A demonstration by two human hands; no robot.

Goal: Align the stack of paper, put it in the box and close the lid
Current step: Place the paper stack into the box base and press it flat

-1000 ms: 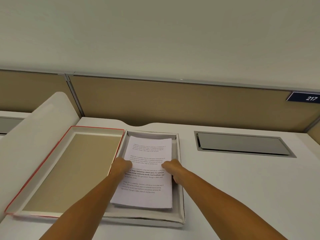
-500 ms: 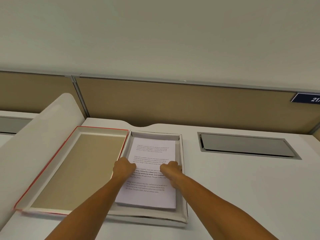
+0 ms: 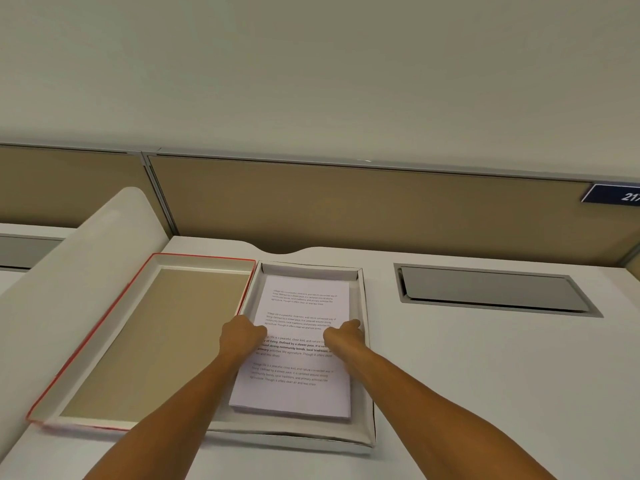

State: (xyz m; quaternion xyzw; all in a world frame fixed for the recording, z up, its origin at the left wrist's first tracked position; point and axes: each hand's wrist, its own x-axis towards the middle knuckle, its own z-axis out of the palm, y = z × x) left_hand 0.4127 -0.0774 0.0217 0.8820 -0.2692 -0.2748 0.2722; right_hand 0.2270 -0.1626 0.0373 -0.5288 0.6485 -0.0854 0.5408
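Observation:
A stack of paper (image 3: 302,306) with printed text lies flat inside the shallow white box (image 3: 366,375) on the desk. Its open lid (image 3: 156,341), red-edged with a tan inside, lies flat to the left, touching the box. My left hand (image 3: 242,336) is at the stack's left edge and my right hand (image 3: 346,336) at its right edge. On both hands the fingers curl down over the sides, and their tips are hidden. The stack sits closer to the box's right wall.
A grey recessed hatch (image 3: 491,289) is set into the white desk (image 3: 485,393) to the right of the box. A white curved divider (image 3: 69,271) rises left of the lid. A tan partition (image 3: 346,209) with a blue number plate (image 3: 616,194) runs along the back.
My hands stay on the two side edges of the stack, which has settled into the box. The view has shifted slightly to the left.

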